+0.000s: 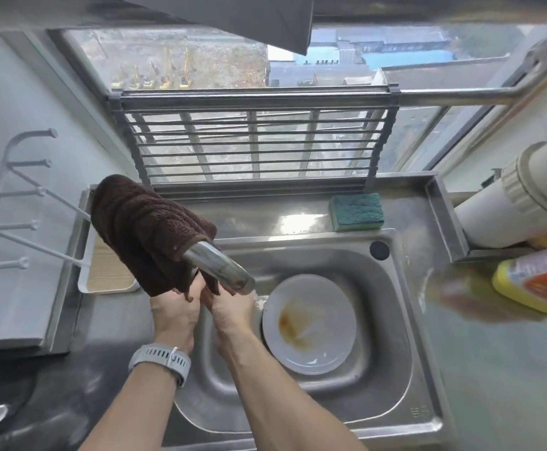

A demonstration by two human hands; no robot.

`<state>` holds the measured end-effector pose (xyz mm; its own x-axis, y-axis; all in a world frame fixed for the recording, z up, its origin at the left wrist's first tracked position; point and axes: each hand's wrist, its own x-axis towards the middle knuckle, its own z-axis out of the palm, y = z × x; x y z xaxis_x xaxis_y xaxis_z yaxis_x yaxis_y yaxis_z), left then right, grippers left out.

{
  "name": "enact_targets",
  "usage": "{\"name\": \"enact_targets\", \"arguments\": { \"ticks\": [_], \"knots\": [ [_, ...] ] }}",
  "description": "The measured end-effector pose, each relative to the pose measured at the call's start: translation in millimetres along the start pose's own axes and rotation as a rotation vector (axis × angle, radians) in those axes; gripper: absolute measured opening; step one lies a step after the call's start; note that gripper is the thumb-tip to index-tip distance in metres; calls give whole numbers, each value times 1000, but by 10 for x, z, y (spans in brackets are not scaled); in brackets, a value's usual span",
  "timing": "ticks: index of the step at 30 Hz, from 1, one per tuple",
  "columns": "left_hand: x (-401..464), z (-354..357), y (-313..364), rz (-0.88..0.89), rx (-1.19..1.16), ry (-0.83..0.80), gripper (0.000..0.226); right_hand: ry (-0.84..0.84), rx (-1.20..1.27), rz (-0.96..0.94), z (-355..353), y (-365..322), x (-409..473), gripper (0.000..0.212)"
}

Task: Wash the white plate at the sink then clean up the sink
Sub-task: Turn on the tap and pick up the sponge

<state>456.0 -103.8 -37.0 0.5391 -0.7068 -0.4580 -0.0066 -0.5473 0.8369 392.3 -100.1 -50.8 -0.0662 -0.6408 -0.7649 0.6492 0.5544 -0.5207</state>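
A white plate (311, 323) with a brown smear lies in the steel sink (392, 369), right of centre. My left hand (174, 312) and my right hand (233, 312) are side by side under the faucet (220, 266), just left of the plate. Their fingertips are hidden behind the faucet spout and the brown towel (142, 232) draped over it, so whether they hold anything is unclear. The left wrist wears a grey watch. A green and yellow sponge (356, 211) sits on the ledge behind the sink.
A yellow dish soap bottle (536, 281) lies at the right on the counter. A metal drying rack (256, 144) stands against the window. A white hook rail (15, 196) hangs on the left wall, above a tray (109, 275). A pale pipe (526, 193) crosses the right.
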Motion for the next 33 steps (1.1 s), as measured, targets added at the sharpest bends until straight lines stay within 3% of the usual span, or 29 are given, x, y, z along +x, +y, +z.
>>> {"name": "enact_targets", "arguments": {
  "ticks": [3, 5, 8, 11, 18, 23, 26, 28, 31, 33],
  "knots": [
    [-61, -35, -47, -9, 24, -42, 15, -44, 161, 83, -92, 86, 3, 11],
    [-66, -30, -159, -78, -15, -112, 9, -1, 282, 146, -264, 85, 22, 15],
    [-96, 16, -361, -240, -97, -211, 36, 86, 435, 200, -647, 6, 45, 13],
    [-222, 114, -501, -301, -97, -265, 34, 186, 479, 226, -969, -77, 81, 14],
    [-407, 390, -776, -413, -65, -277, 30, 236, 286, 225, -1223, -133, 156, 14],
    [-439, 607, -892, -500, -66, -318, 29, 255, -87, 158, -1536, -213, 193, 16],
    [-410, 750, -936, -568, -110, -329, 24, 261, -533, -43, -1767, -500, 153, 22],
    [-377, 826, -967, -576, -118, -355, 22, 268, -898, -371, -1831, -969, 91, 14],
    [-345, 877, -1026, -592, -130, -374, 21, 312, -1207, -944, -1709, -1802, 31, 19],
    [-349, 896, -1032, -608, -130, -386, 20, 278, -1451, -1116, -1616, -2205, 214, 33]
  ]
}}
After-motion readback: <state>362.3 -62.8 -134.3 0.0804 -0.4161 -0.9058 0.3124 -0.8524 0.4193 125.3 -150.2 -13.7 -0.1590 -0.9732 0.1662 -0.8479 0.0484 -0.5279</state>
